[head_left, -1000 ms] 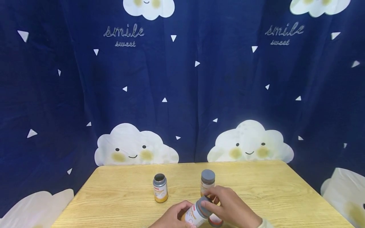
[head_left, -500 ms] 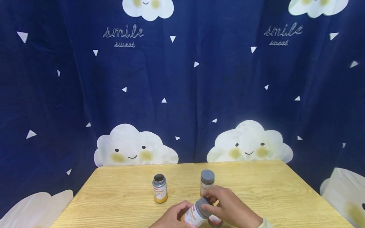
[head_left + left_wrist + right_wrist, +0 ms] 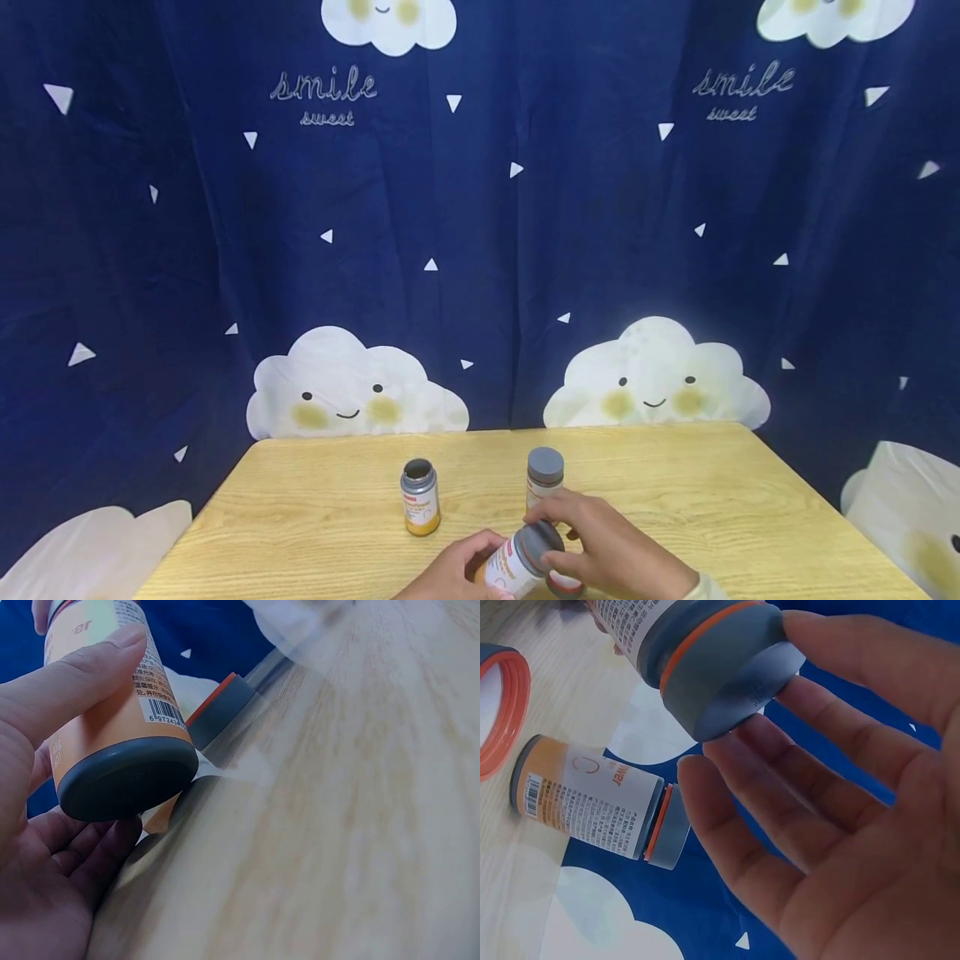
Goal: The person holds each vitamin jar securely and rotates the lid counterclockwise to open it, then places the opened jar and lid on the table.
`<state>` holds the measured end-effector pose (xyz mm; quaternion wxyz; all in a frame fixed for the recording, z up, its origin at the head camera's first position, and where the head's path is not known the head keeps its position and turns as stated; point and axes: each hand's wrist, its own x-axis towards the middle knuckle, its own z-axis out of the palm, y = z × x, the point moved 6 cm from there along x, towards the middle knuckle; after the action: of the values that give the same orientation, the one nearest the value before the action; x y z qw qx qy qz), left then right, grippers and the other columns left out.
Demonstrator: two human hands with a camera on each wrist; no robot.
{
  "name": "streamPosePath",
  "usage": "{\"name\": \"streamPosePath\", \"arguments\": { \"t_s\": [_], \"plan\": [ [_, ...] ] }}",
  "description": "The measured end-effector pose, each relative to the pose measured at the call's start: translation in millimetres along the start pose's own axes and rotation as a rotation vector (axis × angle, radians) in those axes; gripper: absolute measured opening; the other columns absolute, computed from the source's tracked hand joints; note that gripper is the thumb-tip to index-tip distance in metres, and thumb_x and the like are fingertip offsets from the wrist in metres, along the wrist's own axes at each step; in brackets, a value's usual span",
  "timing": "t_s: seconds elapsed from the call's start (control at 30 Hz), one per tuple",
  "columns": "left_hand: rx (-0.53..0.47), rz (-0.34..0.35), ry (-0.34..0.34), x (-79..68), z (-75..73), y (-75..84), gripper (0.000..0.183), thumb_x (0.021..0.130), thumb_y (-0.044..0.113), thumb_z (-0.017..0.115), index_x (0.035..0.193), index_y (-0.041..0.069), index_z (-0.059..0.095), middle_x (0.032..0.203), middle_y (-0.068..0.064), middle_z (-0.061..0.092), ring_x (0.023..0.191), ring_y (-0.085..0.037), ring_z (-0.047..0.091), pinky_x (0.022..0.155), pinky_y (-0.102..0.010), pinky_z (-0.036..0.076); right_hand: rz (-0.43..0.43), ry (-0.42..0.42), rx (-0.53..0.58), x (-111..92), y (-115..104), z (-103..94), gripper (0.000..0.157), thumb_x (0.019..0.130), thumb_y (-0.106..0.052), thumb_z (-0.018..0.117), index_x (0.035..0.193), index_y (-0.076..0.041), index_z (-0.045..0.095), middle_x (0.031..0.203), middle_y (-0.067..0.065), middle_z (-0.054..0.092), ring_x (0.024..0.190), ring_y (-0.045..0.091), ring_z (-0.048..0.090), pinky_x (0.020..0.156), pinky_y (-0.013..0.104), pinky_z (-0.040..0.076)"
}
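Note:
My left hand (image 3: pixel 456 573) grips a tilted supplement bottle (image 3: pixel 504 570) with a white label and orange lower part. In the left wrist view the thumb lies across its side, and the dark base (image 3: pixel 127 780) faces the camera. A grey cap (image 3: pixel 540 543) with an orange ring sits on this bottle's mouth. My right hand (image 3: pixel 603 546) holds that cap by the fingertips, thumb on one side and fingers on the other. Behind the right hand stands a similar capped bottle (image 3: pixel 545 471). To the left, an uncapped bottle (image 3: pixel 421 500) stands upright with its dark mouth showing.
A loose cap (image 3: pixel 564 585) with an orange-red inner rim lies on the wooden table (image 3: pixel 300 517), partly hidden by the held bottle and right hand. A blue curtain (image 3: pixel 480 208) with clouds and triangles hangs behind the table's far edge.
The right hand's fingers and thumb have shifted slightly around the cap, and more of its top now shows. The left hand and its bottle have stayed almost still.

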<state>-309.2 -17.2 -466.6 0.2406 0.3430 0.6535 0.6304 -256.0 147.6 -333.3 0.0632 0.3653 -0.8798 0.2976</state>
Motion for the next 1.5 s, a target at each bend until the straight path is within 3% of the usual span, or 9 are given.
{"name": "streamPosePath", "arguments": {
  "t_s": [0.43, 0.6, 0.73, 1.0, 1.17, 1.5],
  "plan": [
    [0.022, -0.013, 0.01, -1.7, -1.3, 0.1, 0.046, 0.089, 0.019, 0.069, 0.13, 0.008, 0.053, 0.116, -0.004, 0.061, 0.101, -0.018, 0.06, 0.087, -0.028, 0.048, -0.079, -0.003, 0.012, 2, -5, 1.1, 0.035, 0.078, -0.007, 0.077, 0.103, -0.028, 0.064, 0.096, -0.015, 0.058, 0.086, 0.006, 0.055, 0.076, 0.022, 0.05],
    [-0.001, -0.01, -0.001, -2.2, 0.2, 0.1, 0.046, 0.088, 0.017, 0.068, 0.13, 0.007, 0.053, 0.117, -0.005, 0.06, 0.103, -0.018, 0.06, 0.089, -0.029, 0.048, 0.033, 0.023, 0.027, 2, 0, 3.9, 0.019, 0.087, -0.031, 0.071, 0.103, -0.025, 0.063, 0.094, -0.015, 0.059, 0.086, 0.006, 0.055, 0.076, 0.025, 0.05],
    [0.001, -0.001, 0.001, -1.8, 0.1, -0.7, 0.046, 0.089, 0.017, 0.068, 0.131, 0.008, 0.053, 0.119, -0.006, 0.06, 0.104, -0.02, 0.06, 0.089, -0.029, 0.048, 0.162, 0.073, 0.023, 1, 7, 3.6, 0.028, 0.088, -0.05, 0.065, 0.102, -0.025, 0.065, 0.093, -0.016, 0.061, 0.084, 0.004, 0.057, 0.074, 0.028, 0.052],
    [-0.004, -0.015, 0.003, -1.5, 0.6, -0.9, 0.045, 0.089, 0.017, 0.068, 0.131, 0.009, 0.053, 0.119, -0.006, 0.06, 0.105, -0.021, 0.059, 0.09, -0.03, 0.048, 0.268, 0.123, -0.039, 0, 11, 5.2, 0.03, 0.086, -0.056, 0.063, 0.092, -0.026, 0.065, 0.074, -0.016, 0.058, 0.064, -0.001, 0.051, 0.053, 0.022, 0.043],
    [0.011, -0.013, 0.002, -1.4, 0.9, 0.1, 0.045, 0.089, 0.018, 0.069, 0.131, 0.01, 0.053, 0.119, -0.006, 0.06, 0.104, -0.021, 0.06, 0.089, -0.03, 0.048, 0.312, 0.149, -0.116, 0, 11, 6.8, 0.038, 0.084, -0.061, 0.062, 0.084, -0.023, 0.065, 0.065, -0.016, 0.054, 0.057, -0.001, 0.047, 0.048, 0.022, 0.039],
    [0.032, 0.0, 0.005, -1.6, 0.1, -0.1, 0.045, 0.089, 0.019, 0.069, 0.13, 0.011, 0.054, 0.119, -0.004, 0.061, 0.105, -0.02, 0.059, 0.089, -0.029, 0.047, 0.341, 0.066, 0.023, 1, 15, 10.0, 0.034, 0.084, -0.052, 0.068, 0.091, -0.019, 0.068, 0.074, -0.013, 0.061, 0.065, 0.003, 0.054, 0.055, 0.023, 0.046]
  ]
}}
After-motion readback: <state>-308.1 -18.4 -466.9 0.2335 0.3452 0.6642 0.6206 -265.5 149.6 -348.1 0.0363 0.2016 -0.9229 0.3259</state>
